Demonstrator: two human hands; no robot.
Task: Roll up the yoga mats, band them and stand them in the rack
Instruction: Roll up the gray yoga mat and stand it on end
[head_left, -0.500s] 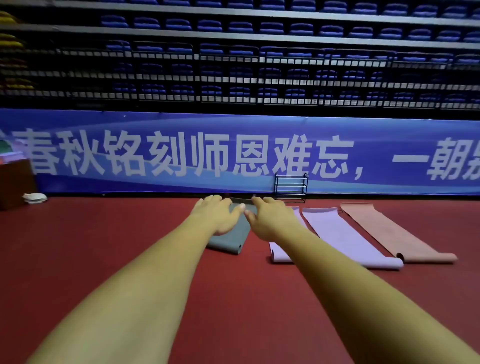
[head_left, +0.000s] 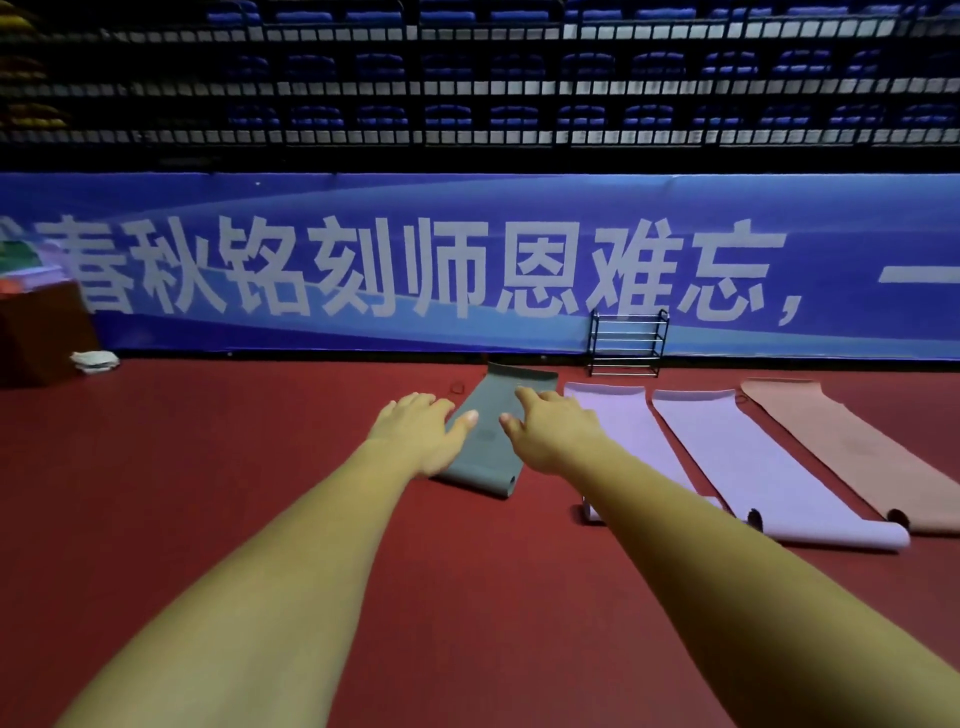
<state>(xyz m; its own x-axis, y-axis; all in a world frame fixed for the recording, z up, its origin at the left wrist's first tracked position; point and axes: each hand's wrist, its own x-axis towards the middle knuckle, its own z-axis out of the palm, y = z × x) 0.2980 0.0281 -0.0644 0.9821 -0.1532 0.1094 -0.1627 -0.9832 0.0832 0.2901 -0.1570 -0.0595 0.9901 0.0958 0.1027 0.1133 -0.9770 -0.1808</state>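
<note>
On the floor (head_left: 208, 493), from 12 to 2 o'clock, four mats side by side: leftmost mat (head_left: 488, 452) at 12, second mat (head_left: 626, 415) just right of it, third mat (head_left: 753, 467) next, rightmost mat (head_left: 841, 452) at 2. Left hand (head_left: 415, 428) over the leftmost mat's left edge, right hand (head_left: 550, 431) over its right edge. Behind the mats at 1 o'clock, rack (head_left: 627, 343) against the banner (head_left: 467, 260). Seating tiers (head_left: 467, 78) behind and above the banner. At 10 o'clock, box (head_left: 36, 332), with cloth bundle (head_left: 93, 361) just right of it.
</note>
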